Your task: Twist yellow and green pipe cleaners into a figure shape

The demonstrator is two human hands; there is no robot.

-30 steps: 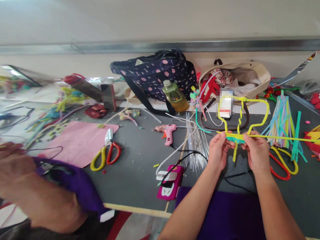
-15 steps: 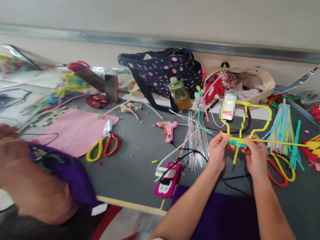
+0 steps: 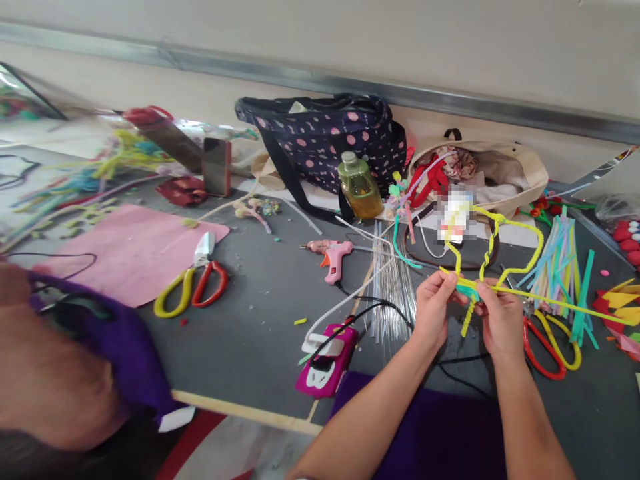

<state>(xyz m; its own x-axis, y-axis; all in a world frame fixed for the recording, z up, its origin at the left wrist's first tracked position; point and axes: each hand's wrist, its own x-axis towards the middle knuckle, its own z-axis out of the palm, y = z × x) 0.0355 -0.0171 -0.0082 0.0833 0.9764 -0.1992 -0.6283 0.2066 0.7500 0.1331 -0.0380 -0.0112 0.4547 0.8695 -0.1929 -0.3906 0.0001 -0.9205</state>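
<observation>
Between both hands, above the table, is a twisted yellow pipe-cleaner shape (image 3: 540,237) with two upper loops, a middle stem and a short tail. A teal wrap (image 3: 467,290) sits at its base. My left hand (image 3: 434,303) pinches the left end of a straight yellow pipe cleaner (image 3: 560,303) laid across the base. Close by, my right hand (image 3: 501,317) pinches the same strand, whose long end stretches out to the right. The undersides of my fingers are hidden.
Scissors (image 3: 550,340) lie beside my right forearm, near bundled pastel pipe cleaners (image 3: 560,260). Clear thin sticks (image 3: 393,287), a pink glue gun (image 3: 335,257) and a magenta device (image 3: 327,363) with cables are to the left. A co-worker's arm (image 3: 50,360) is at far left.
My right hand has shifted left, closer to my left hand. The yellow shape tilts slightly, and the strand's free end slopes lower to the right. The whole view has turned a little.
</observation>
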